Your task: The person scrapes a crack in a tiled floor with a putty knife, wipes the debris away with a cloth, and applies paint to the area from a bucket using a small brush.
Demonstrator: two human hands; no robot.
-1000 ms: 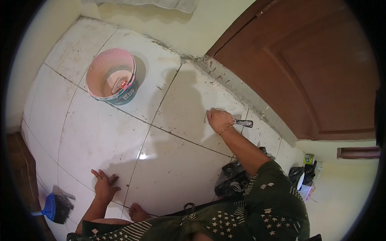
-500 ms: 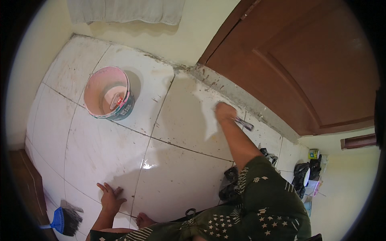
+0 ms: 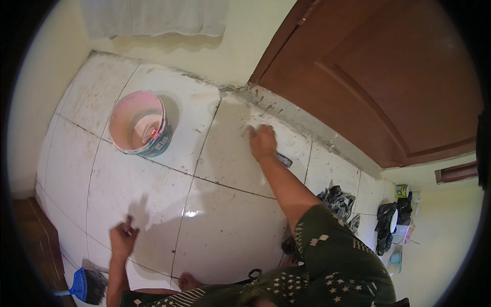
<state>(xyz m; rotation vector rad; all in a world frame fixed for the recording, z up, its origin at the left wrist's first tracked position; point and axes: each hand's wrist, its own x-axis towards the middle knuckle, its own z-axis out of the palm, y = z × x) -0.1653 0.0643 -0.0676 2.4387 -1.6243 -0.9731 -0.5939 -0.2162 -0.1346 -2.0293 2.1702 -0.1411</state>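
My right hand (image 3: 263,140) is closed around a tool with a dark handle (image 3: 283,159), whose end sticks out behind my wrist. It works low over the white tiled floor (image 3: 230,153), near the grey door sill; the tool's working end is mostly hidden by my fingers. My left hand (image 3: 123,239) hovers above the tiles at the lower left, fingers loosely bent and apart, with nothing seen in it. Ahead of it stands a pink-lined bucket (image 3: 137,125) with a green outside; a pale container with something red lies inside.
A brown door (image 3: 378,87) and its rough sill (image 3: 307,125) bound the floor at the right. A blue brush (image 3: 87,285) lies at the lower left, beside brown furniture (image 3: 38,245). Black plastic bags (image 3: 337,202) and a small tin (image 3: 401,191) are at the right.
My right hand has moved left along the tile with the tool. My left hand, earlier spread on the floor, has lifted and moved slightly left, its fingers more bent.
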